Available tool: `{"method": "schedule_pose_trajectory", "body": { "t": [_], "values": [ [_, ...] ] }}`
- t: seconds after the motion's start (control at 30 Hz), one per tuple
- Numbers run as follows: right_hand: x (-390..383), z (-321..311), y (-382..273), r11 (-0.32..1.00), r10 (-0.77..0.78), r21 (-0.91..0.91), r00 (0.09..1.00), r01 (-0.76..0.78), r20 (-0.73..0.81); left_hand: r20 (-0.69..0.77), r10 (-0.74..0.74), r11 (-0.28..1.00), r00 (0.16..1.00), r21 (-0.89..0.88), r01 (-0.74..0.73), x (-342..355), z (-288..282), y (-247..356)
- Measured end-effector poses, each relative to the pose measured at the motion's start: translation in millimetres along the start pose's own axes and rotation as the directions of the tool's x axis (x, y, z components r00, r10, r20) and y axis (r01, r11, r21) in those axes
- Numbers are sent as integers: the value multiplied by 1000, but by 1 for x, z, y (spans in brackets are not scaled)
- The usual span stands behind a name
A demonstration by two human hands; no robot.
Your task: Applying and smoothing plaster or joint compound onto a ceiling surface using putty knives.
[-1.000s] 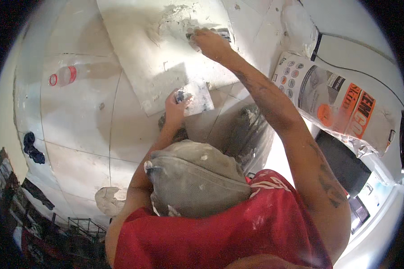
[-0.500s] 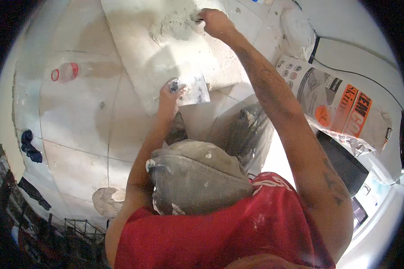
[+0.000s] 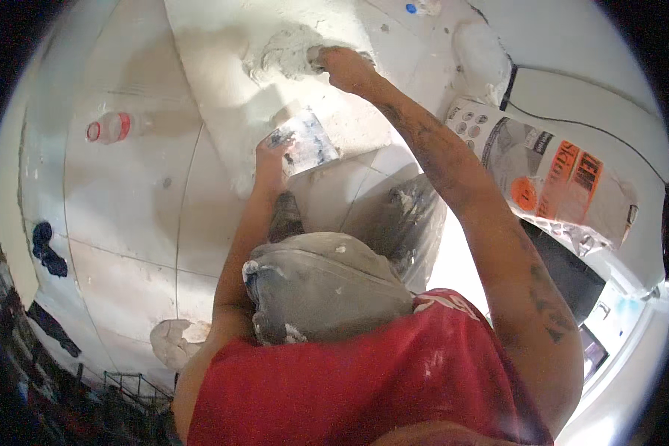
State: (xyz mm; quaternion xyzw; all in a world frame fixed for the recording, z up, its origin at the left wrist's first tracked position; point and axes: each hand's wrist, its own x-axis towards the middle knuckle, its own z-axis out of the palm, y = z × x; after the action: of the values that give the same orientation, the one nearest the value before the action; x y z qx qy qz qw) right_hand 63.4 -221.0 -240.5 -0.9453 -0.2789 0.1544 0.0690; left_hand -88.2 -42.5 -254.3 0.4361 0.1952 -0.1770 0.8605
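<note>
My left hand [image 3: 273,152] is closed on a wide metal blade [image 3: 311,147] smeared with plaster, held over the lower part of a white board [image 3: 353,123] lying on the tiles. Farther up the board, my right hand [image 3: 346,68] is closed on a tool [image 3: 318,58], mostly hidden by my fingers and the paste, at the right edge of a mound of wet grey paste [image 3: 279,56]. A dusty grey knee [image 3: 327,286] is below my left hand.
A clear bottle with red band [image 3: 110,128] lies on the floor tiles [image 3: 134,186] at left, above a dark cloth [image 3: 48,249]. A printed white-and-orange sack [image 3: 543,178] is at right, beside a white appliance [image 3: 595,104] with a cable. A small blue cap [image 3: 411,9] is at the top.
My right hand moved up half a second ago and is now lower again at the paste. My left hand with the blade has shifted up and left, and the blade is more tilted.
</note>
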Motion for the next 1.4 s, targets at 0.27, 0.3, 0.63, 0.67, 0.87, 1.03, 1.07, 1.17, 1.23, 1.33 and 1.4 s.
{"method": "schedule_pose_trajectory", "body": {
  "t": [0.27, 0.3, 0.63, 0.67, 0.87, 1.03, 1.07, 1.17, 1.23, 1.33, 1.4],
  "values": [
    [-59, -71, -7, 709, 277, 676, 961, -201, -5, -52, 23, 999, 998, -31, -25, 34, -5, -16],
    [-65, -78, -17, 648, 294, 749, 952, -137, -81, -36, -99, 949, 994, -304, 83, 42, -6, -10],
    [-92, -69, -68, 891, 168, 454, 929, 0, -330, 326, 323, 504, 888, 736, -453, 20, 45, 86],
    [-90, -66, -66, 902, 155, 432, 948, -20, -279, 314, 352, 547, 882, 695, -466, 19, 41, 84],
    [-94, -23, 3, 881, 10, 465, 977, 91, -211, -98, 29, 979, 995, -197, -48, 19, 37, 89],
    [-35, -46, 15, 958, 60, 286, 948, 33, -311, 7, 147, 987, 989, -61, -146, 22, 2, 75],
    [-20, -43, 19, 969, 3, 240, 960, 66, -278, 217, 611, 546, 761, 581, -604, 16, -7, 61],
    [12, -34, 31, 996, 57, 78, 991, -48, -120, 152, 338, 887, 929, 277, -369, 9, 3, 47],
    [23, -31, 27, 998, 49, 32, 996, -47, -71, -22, -166, 973, 986, -167, 161, 6, 6, 48],
    [18, -12, 17, 999, -9, -34, 1000, 8, -22, 39, -86, 992, 996, -89, 89, 8, -8, 38],
    [11, -2, 8, 994, -20, -100, 991, 34, 135, 446, 519, 170, 729, 782, -599, 20, -23, 36]
  ]
}}
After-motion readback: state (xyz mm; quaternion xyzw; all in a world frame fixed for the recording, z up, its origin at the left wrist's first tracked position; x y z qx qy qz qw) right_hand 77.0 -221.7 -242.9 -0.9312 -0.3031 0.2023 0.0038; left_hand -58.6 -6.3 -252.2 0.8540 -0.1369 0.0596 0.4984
